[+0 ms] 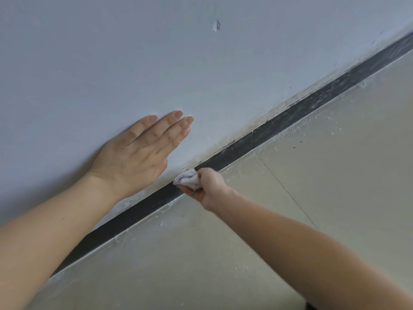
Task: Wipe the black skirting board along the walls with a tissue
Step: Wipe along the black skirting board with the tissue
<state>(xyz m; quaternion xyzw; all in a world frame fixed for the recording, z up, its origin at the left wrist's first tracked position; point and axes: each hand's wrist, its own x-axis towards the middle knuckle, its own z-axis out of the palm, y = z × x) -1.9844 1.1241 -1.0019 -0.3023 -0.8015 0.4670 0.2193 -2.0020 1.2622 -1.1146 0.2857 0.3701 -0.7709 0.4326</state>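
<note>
Black and narrow, the skirting board (290, 118) runs as a slanted band across your view, from the lower left up to the upper right, between the pale grey wall (111, 52) and the beige floor tiles (335, 164). To the right of your hands the black surface carries whitish streaks and smears; to the left of them it looks darker and more even. Crumbs of white plaster lie along both edges of the board, and one vertical joint crosses it a little right of the middle.

Your right hand (209, 187) is at the board, and its fingers (190, 190) are clenched around a crumpled white tissue (187, 178). The tissue is pressed against the upper edge of the skirting board, where it meets the wall.

Your left hand (136, 156) lies flat on the wall just above the board, with the fingers stretched out together and holding nothing.

Higher on the wall there is one small chipped mark (216, 25). No writing or label can be read anywhere.
</note>
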